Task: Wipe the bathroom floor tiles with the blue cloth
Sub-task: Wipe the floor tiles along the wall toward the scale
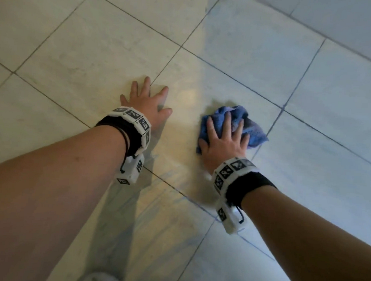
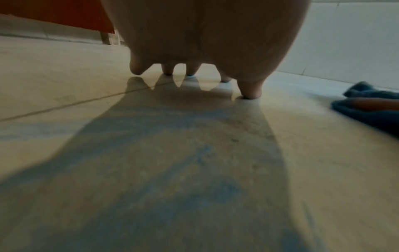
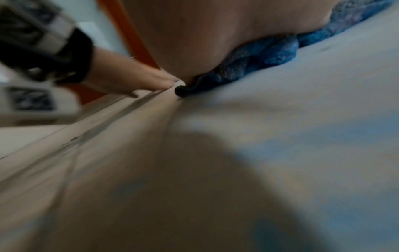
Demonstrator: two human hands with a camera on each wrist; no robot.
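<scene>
Fingers of the right hand [image 1: 223, 142] lie spread flat, pressing the crumpled blue cloth [image 1: 252, 127] beneath them onto the floor tiles [image 1: 313, 87]; beside it, the left hand [image 1: 147, 105] rests splayed, holding nothing.

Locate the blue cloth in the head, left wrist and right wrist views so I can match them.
Head: blue cloth right of centre, bunched under the right hand.
Left wrist: at the right edge, a finger lying across it.
Right wrist: upper right, squashed under the palm.
Shared landmark: the left hand, spread flat on the floor tiles beside the cloth.
</scene>
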